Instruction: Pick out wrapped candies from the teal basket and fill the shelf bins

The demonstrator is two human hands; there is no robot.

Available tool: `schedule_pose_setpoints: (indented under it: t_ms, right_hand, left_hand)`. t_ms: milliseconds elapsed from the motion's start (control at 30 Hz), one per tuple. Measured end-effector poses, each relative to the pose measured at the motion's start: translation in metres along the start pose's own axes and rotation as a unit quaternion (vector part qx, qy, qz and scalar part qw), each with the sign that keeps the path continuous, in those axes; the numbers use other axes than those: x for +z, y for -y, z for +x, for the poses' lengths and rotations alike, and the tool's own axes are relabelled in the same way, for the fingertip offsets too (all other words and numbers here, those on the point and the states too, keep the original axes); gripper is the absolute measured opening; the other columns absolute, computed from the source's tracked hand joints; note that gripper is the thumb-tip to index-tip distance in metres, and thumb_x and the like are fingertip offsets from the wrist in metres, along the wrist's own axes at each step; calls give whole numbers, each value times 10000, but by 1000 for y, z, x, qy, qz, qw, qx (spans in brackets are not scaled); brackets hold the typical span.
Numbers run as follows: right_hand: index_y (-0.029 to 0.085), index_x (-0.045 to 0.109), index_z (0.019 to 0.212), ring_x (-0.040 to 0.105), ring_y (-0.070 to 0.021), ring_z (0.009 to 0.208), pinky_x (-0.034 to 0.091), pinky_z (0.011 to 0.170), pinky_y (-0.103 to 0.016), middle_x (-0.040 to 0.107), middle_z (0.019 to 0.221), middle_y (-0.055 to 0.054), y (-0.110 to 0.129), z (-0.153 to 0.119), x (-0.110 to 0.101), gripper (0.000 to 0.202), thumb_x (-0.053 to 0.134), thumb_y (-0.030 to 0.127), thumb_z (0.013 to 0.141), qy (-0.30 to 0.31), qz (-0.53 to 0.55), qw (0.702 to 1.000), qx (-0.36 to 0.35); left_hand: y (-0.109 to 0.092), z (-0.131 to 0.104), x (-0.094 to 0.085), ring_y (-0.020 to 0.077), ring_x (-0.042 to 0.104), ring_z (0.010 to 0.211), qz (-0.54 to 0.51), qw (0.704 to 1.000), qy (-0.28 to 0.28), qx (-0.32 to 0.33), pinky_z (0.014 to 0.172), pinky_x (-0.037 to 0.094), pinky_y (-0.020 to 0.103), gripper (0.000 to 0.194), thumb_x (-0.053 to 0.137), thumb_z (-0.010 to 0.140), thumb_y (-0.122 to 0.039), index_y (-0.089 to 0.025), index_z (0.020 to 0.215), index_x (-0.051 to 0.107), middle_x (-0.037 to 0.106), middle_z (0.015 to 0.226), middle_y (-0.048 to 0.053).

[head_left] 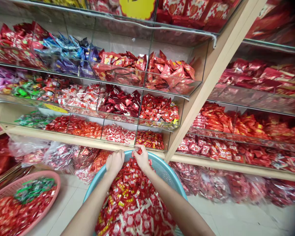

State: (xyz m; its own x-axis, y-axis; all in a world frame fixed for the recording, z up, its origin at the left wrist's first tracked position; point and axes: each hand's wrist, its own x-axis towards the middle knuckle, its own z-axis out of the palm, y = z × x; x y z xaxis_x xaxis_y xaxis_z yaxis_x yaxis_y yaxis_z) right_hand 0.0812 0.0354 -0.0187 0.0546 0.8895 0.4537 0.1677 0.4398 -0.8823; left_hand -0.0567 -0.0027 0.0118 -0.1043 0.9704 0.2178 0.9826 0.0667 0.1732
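A large blue basket (182, 188) full of red-wrapped candies (127, 190) stands below the shelves. My left hand (115, 162) is at its far rim, fingers curled over the edge; what they hold, if anything, is hidden. Just to the right, my right hand (141, 159) pinches a small red packet (139, 151) over the far side of the basket. The two hands are slightly apart. Right behind them is the lowest shelf's bin of small red candies (149, 140), with a bin of red and white candies (119, 133) beside it.
A pink basket (57, 183) with green, orange and red candies sits on the floor at left. Clear-fronted shelves rise ahead, split by a slanting wooden upright (199, 91). Plastic bags of candy (211, 188) lie under the shelves on both sides.
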Motion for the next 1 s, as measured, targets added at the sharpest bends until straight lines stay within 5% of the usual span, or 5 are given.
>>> schedule_pose_setpoints:
  t_ms: [167,533,833,1000]
  right_hand:
    - [170,601,899,547,-151,811,426,804,-297,603,852,-19,-2,0,3,245,512,154,671,-24,54,997,59]
    - [161,588,901,569,-159,839,451,821,-322,617,913,-47,15,13,-6,209,533,206,705,-25,73,996,51]
    - [202,597,930,528,-145,816,441,767,-283,544,911,-28,24,-16,-2,266,479,94,718,139,-61,985,-81]
    - [204,590,905,522,-138,765,438,753,-277,540,880,-18,17,-12,3,250,479,87,714,123,-54,989,-65]
  left_hand:
    - [1,0,0,221,641,805,-4,1000,6,1,737,434,330,438,190,899,-355,-182,914,592,670,935,106]
    - [0,-1,-2,224,645,806,-11,1000,8,0,736,437,334,428,203,898,-360,-183,899,593,674,916,103]
    - [-1,-2,-4,218,642,821,-7,1000,13,0,744,438,325,423,204,900,-348,-180,938,591,669,953,102]
    - [0,-2,-6,209,643,811,2,1000,23,0,739,438,311,432,194,902,-342,-176,934,591,670,943,106]
